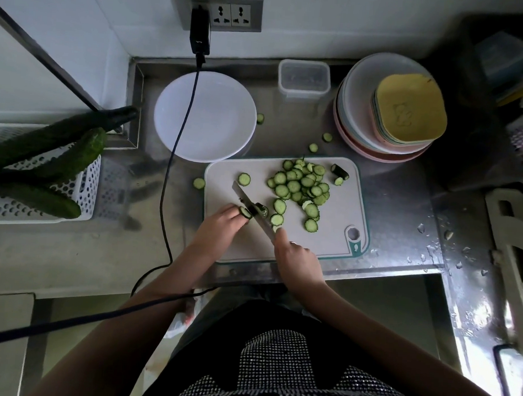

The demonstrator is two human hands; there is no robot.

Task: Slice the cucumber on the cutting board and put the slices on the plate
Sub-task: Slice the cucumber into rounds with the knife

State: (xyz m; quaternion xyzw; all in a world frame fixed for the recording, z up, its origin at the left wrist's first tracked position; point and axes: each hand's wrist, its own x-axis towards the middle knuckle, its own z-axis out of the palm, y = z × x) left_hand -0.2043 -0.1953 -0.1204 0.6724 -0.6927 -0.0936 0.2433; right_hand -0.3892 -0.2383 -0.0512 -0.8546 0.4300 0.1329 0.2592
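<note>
Pinching the short dark-green cucumber stub (245, 212) against the pale grey plastic cutting board (336, 244), the left hand (222, 223) has its grip curled round the stub's left end; the right hand (296, 257) has its grip closed on the handle of the steel-bladed knife (248, 203), whose blade runs toward 11 o'clock and meets the stub just right of the left fingertips; a heap of round green cucumber slices (300, 184) lies at 2 o'clock from the knife, on the board; a few stray slices rest on the table beyond the board's edge; the round white plate (228, 105) sits at 11 o'clock from the board, bare, touching its far corner; the brushed-steel table (399, 211) is wet at 3 o'clock; whole cucumbers lie in a white perforated basket (88, 188) at 9 o'clock; stacked pastel bowls (363, 136) stand at 1 o'clock; a black cable (179, 133) drops from the wall socket across the plate.
</note>
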